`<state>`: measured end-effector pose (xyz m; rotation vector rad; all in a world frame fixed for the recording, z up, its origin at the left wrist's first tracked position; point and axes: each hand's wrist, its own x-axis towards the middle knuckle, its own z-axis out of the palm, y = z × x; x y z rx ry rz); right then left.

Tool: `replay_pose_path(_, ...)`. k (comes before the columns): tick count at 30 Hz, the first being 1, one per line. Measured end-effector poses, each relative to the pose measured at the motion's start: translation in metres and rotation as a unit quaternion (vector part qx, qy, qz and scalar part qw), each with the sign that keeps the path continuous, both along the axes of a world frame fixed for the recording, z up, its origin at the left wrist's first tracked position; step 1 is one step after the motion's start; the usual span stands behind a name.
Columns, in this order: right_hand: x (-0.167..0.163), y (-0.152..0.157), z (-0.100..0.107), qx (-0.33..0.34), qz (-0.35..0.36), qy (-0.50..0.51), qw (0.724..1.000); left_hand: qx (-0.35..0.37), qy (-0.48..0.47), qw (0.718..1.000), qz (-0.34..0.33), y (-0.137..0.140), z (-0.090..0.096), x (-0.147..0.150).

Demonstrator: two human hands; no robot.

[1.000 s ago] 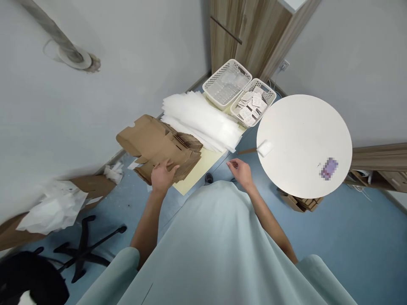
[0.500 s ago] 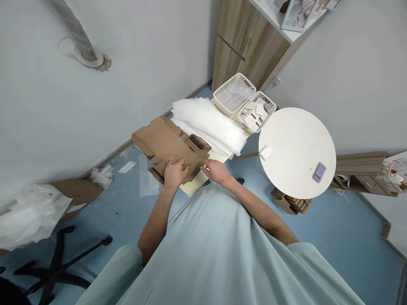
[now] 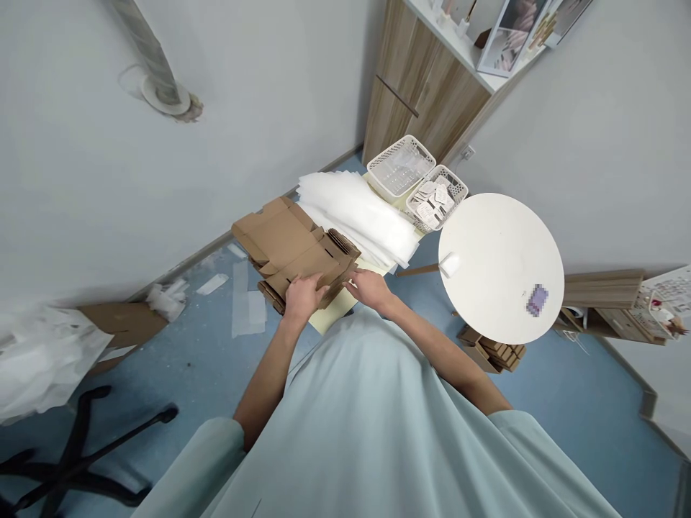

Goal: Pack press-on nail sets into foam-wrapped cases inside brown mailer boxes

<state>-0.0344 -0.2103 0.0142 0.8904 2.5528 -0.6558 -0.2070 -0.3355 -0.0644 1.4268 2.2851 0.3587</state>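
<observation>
A stack of flat brown cardboard boxes [image 3: 281,234] lies in front of me, its flaps and slots showing. At its near edge, my left hand [image 3: 303,296] rests with fingers bent over the cardboard and the thumb towards the right. My right hand [image 3: 371,289] has its fingertips closed on the right corner of the same cardboard. Just behind the stack lies a pile of white foam sheets [image 3: 361,212]. A pale yellow surface [image 3: 330,313] shows under the boxes. The undersides of my fingers are hidden.
Two white baskets [image 3: 389,185] stand at the back, one with small cards. To the right is a round white table [image 3: 502,252], with a carton of brown boxes [image 3: 499,354] below it. A black chair base [image 3: 70,460] and white plastic bags [image 3: 48,360] are at left.
My left hand has shifted slightly right along the near edge, its fingers now more bent over the cardboard. My right hand stays at the corner. The view has tilted a little.
</observation>
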Motion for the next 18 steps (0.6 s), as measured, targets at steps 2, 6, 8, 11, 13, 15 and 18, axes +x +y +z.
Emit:
replay_pose_path(2,-0.003,-0.001,0.001,0.004,0.006,0.001,1.000,0.004,0.001,1.000,-0.003,0.000,0.001,-0.001)
replay_pose_path(6,-0.013,-0.005,-0.001,-0.001,0.031,-0.021,0.999,0.011,0.032,0.999,-0.004,0.004,0.003,0.002)
replay_pose_path(8,-0.020,-0.006,-0.005,-0.009,0.047,-0.042,0.998,0.008,0.038,0.999,0.016,0.006,0.003,0.004)
replay_pose_path(11,-0.028,-0.009,-0.011,-0.015,0.059,-0.075,0.995,0.019,0.034,0.999,0.019,0.008,0.002,0.004)
replay_pose_path(13,-0.031,-0.010,-0.015,-0.015,0.057,-0.090,0.994,0.029,0.035,0.999,0.008,0.008,0.001,0.004)
replay_pose_path(15,-0.033,-0.011,-0.018,-0.020,0.052,-0.096,0.994,0.029,0.041,0.999,0.001,0.008,0.000,0.003)
replay_pose_path(18,-0.036,-0.012,-0.020,-0.035,0.044,-0.099,0.993,0.025,0.036,0.999,0.000,0.007,-0.003,0.005)
